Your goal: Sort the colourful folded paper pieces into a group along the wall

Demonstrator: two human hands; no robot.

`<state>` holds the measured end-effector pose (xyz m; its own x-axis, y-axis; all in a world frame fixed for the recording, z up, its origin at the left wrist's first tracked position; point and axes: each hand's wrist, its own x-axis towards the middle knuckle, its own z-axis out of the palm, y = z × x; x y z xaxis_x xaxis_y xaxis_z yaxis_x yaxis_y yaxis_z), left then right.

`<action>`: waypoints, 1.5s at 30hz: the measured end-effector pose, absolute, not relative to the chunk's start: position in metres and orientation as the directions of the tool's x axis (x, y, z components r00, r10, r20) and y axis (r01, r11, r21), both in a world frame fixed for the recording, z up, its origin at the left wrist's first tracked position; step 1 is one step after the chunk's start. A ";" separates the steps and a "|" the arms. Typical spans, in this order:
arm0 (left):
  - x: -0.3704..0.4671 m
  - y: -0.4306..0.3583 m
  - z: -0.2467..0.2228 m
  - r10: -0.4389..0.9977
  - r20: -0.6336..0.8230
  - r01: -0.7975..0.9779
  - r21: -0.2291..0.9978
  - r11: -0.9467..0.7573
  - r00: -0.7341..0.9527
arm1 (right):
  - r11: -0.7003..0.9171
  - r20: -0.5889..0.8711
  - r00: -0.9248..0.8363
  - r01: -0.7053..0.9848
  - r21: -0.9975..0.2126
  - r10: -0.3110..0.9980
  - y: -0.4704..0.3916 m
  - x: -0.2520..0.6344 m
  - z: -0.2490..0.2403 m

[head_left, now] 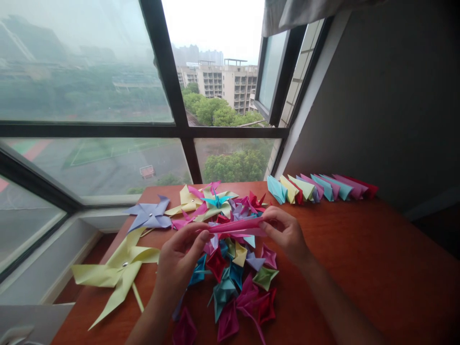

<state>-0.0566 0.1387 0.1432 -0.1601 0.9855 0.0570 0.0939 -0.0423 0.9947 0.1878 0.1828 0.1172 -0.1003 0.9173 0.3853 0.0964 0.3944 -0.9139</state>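
A folded pink paper (235, 225) is stretched level between my two hands, above a pile of folded paper pieces. My left hand (185, 251) pinches its left end between thumb and fingers. At the right end, my right hand (283, 232) grips it the same way. Below lie small folded shapes in several colours, among them a red one (216, 263), a green one (265, 277) and a teal one (223, 292). Just behind the pink paper sits a bright blue folded bird (216, 200).
A yellow pinwheel (124, 266) and a lilac pinwheel (150, 214) lie on the left of the brown table (345, 268). A row of folded papers (321, 188) stands along the back right edge. Windows (86, 62) rise behind the table.
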 end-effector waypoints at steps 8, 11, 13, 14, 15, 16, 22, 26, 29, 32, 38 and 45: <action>-0.061 0.140 0.137 0.987 0.112 0.139 0.986 -0.095 -0.119 | 0.368 0.359 -0.101 0.096 -0.925 0.928 0.184 0.189 0.116; -0.061 0.141 0.136 0.988 0.116 0.143 0.985 -0.101 -0.104 | 0.371 0.362 -0.103 0.080 -0.925 0.926 0.183 0.190 0.115; -0.060 0.142 0.136 0.989 0.102 0.136 0.987 -0.087 -0.109 | 0.380 0.373 -0.098 0.071 -0.922 0.923 0.183 0.190 0.115; -0.060 0.142 0.137 0.989 0.092 0.133 0.988 -0.076 -0.114 | 0.386 0.379 -0.095 0.070 -0.920 0.920 0.183 0.190 0.116; -0.060 0.142 0.137 0.989 0.081 0.130 0.989 -0.066 -0.120 | 0.391 0.384 -0.092 0.071 -0.918 0.919 0.183 0.190 0.116; -0.060 0.142 0.137 0.990 0.072 0.127 0.990 -0.056 -0.125 | 0.395 0.389 -0.089 0.075 -0.916 0.917 0.183 0.190 0.116; -0.061 0.140 0.136 0.987 0.092 0.127 0.989 -0.076 -0.128 | 0.431 0.425 -0.078 0.102 -0.896 0.902 0.184 0.190 0.116; -0.061 0.139 0.139 0.978 0.119 0.151 0.984 -0.093 -0.171 | 0.454 0.442 -0.109 0.140 -0.880 0.890 0.184 0.192 0.118; -0.059 0.139 0.145 0.975 0.093 0.151 0.987 -0.063 -0.203 | 0.466 0.434 -0.184 0.201 -0.862 0.882 0.184 0.195 0.121; -0.059 0.140 0.150 0.975 0.063 0.119 0.992 -0.038 -0.214 | 0.497 0.423 -0.294 0.259 -0.828 0.857 0.184 0.197 0.125; -0.060 0.141 0.149 0.977 0.027 0.090 0.996 -0.008 -0.210 | 0.549 0.437 -0.368 0.296 -0.782 0.821 0.186 0.198 0.125; -0.063 0.143 0.147 0.985 -0.015 0.079 0.996 0.029 -0.175 | 0.542 0.489 -0.233 0.345 -0.767 0.840 0.191 0.208 0.123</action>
<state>-0.0628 0.1427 0.1474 -0.1745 0.9845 -0.0151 0.0787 0.0292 0.9965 0.2084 0.1912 0.1233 -0.2327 0.8405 0.4893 0.3447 0.5418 -0.7666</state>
